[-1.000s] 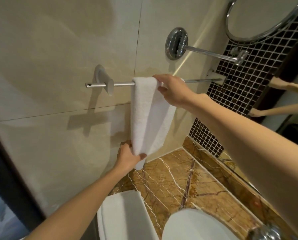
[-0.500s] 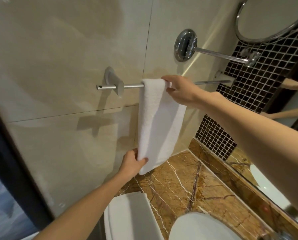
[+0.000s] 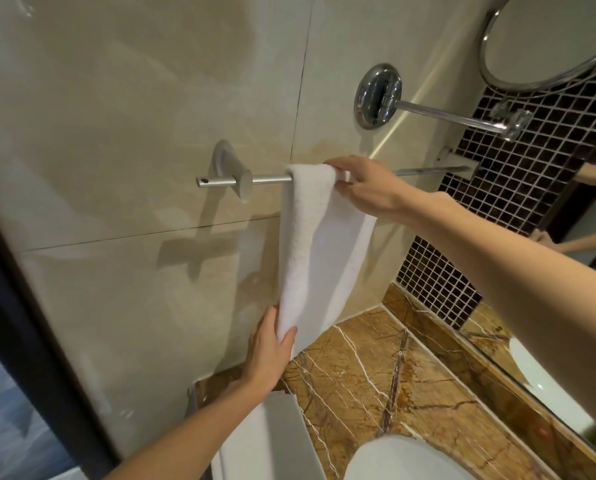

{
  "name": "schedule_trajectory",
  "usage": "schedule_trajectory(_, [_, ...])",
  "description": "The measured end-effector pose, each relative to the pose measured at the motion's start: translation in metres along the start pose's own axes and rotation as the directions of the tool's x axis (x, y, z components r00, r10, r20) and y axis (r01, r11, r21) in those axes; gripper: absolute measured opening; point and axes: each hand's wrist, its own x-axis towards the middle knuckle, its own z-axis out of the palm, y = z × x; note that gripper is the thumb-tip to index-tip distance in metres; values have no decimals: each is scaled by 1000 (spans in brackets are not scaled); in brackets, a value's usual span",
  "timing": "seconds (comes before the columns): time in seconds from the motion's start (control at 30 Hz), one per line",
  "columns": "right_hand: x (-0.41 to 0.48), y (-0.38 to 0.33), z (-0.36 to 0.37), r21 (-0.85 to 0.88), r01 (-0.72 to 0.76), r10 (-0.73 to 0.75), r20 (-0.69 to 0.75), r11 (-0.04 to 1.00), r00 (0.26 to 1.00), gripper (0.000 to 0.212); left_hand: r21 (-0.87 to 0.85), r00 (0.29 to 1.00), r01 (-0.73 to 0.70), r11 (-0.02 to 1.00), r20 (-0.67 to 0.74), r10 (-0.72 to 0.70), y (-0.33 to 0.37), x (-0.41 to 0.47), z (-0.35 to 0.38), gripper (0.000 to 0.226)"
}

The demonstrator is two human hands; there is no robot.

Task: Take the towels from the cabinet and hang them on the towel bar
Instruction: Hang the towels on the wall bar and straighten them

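- Beige stone wall tiles (image 3: 133,98) fill most of the head view. A brown veined marble counter (image 3: 410,393) lies below them, and dark mosaic tiles (image 3: 531,188) stand at the right.
- Fixed to the beige wall is a metal towel bar (image 3: 268,178). Above it, a chrome arm (image 3: 445,116) carries a round mirror (image 3: 549,39).
- On the counter sit a white basin (image 3: 393,459) and a flat white thing (image 3: 275,441), which I cannot identify. A dark door frame (image 3: 30,323) runs down the left.
- The white towel (image 3: 317,254) is draped over the bar near its middle and hangs down in front of the wall.
- The right hand (image 3: 369,188) is at the bar, fingers over the towel's top fold and thumb beneath, pinching its right edge.
- The left hand (image 3: 268,351) grips the towel's lower left corner, thumb in front and fingers behind.
- Against half a second ago, the left hand sits slightly lower beneath the bar and the front of the towel hangs a little longer. The right hand has kept its place on the fold.
- The bar is bare from the towel left to its bracket (image 3: 230,168), and from the right hand across to the mount beside the mosaic.
- The towel's bottom edge hangs above the counter without touching it.
- The chrome arm passes over the right hand, well apart from it.
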Motion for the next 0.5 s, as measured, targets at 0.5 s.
schedule_trajectory(0.5, [-2,-11,-5,45,-7,7,-4,999,1000,44,144,984,66,987,154,-89,-2,15,-4,52])
